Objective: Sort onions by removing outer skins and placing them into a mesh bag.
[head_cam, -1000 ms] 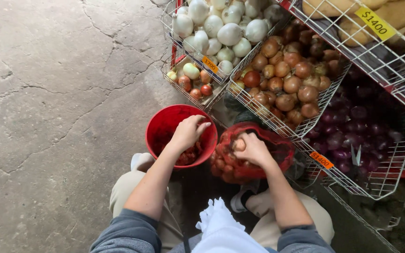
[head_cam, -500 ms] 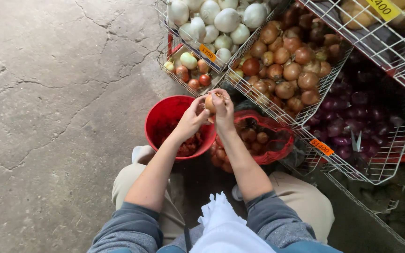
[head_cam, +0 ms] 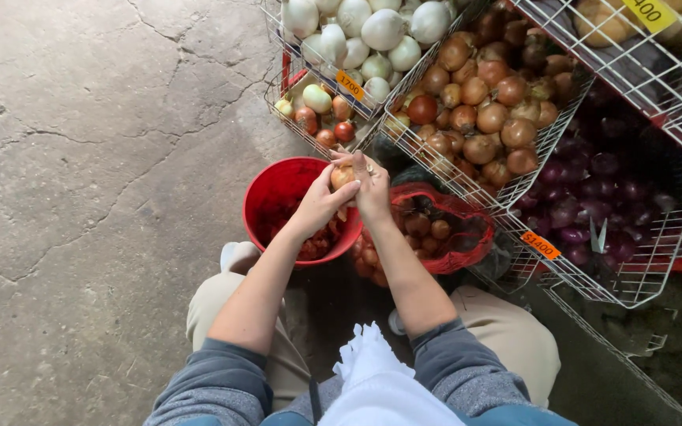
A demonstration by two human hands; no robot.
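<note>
Both hands have risen slightly since before; left hand (head_cam: 321, 203) and right hand (head_cam: 372, 189) clasp one onion (head_cam: 343, 177) above the red bucket (head_cam: 278, 189).

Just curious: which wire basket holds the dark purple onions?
The lower right wire basket, beside the brown onions; the top basket's white onions are pale.

Both hands, left (head_cam: 319, 207) and right (head_cam: 372, 189), hold one brown onion (head_cam: 343, 176) above a red bucket (head_cam: 278, 189), beside a red mesh bag (head_cam: 444, 229) of onions on the concrete floor (head_cam: 96, 197).
</note>
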